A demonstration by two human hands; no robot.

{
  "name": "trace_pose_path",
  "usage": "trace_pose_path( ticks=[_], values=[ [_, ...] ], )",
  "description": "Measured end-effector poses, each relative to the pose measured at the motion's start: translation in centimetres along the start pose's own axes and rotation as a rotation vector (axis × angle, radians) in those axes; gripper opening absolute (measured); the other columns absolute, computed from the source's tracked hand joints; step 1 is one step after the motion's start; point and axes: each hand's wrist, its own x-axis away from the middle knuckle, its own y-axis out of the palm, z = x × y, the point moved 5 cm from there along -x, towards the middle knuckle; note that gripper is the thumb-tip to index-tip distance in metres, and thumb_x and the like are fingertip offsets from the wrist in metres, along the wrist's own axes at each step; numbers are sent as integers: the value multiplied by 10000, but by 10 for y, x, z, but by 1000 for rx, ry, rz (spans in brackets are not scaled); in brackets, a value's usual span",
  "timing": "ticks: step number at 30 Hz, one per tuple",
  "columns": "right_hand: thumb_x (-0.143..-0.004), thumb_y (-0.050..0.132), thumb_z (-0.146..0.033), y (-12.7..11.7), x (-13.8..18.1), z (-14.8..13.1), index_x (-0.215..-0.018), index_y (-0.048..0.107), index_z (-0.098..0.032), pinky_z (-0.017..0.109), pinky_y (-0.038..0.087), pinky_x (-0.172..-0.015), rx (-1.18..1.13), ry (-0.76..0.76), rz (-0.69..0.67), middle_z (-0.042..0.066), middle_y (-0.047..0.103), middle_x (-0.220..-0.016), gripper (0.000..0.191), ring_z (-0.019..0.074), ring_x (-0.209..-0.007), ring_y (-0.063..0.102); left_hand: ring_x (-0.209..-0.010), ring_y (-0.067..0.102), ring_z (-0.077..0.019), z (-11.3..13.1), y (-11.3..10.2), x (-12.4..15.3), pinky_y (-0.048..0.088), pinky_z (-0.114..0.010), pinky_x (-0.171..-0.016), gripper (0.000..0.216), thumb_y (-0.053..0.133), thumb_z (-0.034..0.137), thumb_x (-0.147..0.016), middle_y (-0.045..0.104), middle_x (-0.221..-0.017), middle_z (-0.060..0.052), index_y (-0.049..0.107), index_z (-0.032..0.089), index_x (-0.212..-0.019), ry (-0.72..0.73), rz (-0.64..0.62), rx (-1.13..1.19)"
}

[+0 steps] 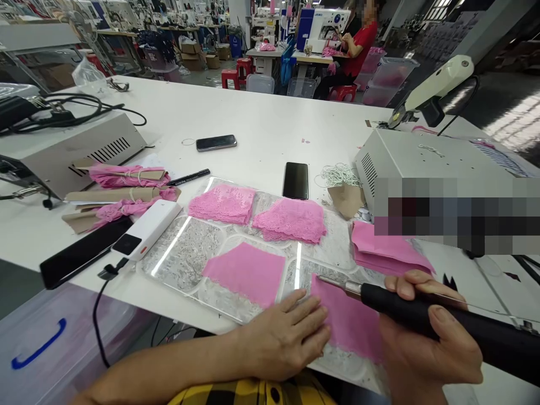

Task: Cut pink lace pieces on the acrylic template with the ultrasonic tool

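Note:
My left hand (287,334) lies flat with fingers stretched out on the near edge of a pink fabric piece (350,320) at the front of the table. My right hand (426,343) is wrapped round a black hot-knife tool (422,312); its metal tip touches the top left corner of that fabric. The fabric rests on a glass plate (185,247) with a marbled pattern. Another pink fabric piece (247,270) lies on the plate to the left. Two stacks of pink lace (291,219) sit at the plate's far side.
A white power bank (145,228), a black pen (188,178) and two phones (295,180) lie on the white table. Grey metal boxes stand at left (76,149) and right (417,163). Pink fabric pile (386,250) at right. A seated person in red (358,45) works far behind.

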Motion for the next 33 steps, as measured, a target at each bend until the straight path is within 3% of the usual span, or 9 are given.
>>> trace_pose_path(
  ticks=[24, 33],
  values=[
    [-597, 567, -236, 5, 6, 2, -657, 579, -194, 345, 453, -643, 75, -67, -111, -3, 575, -728, 74, 119, -598, 480, -1117, 600, -254, -1, 0, -2, 475, -436, -1012, 265, 512, 270, -971, 670, -1154, -138, 650, 83, -1100, -9, -15, 22],
    [-525, 510, -253, -2, 2, -3, -638, 608, -191, 288, 399, -522, -8, -6, -62, -2, 567, -682, 162, 93, -518, 410, -1038, 635, -220, 3, -10, 8, 494, -382, -1006, 199, 559, 215, -936, 711, -1023, -112, 686, 67, -977, 85, 114, 102]
  ],
)
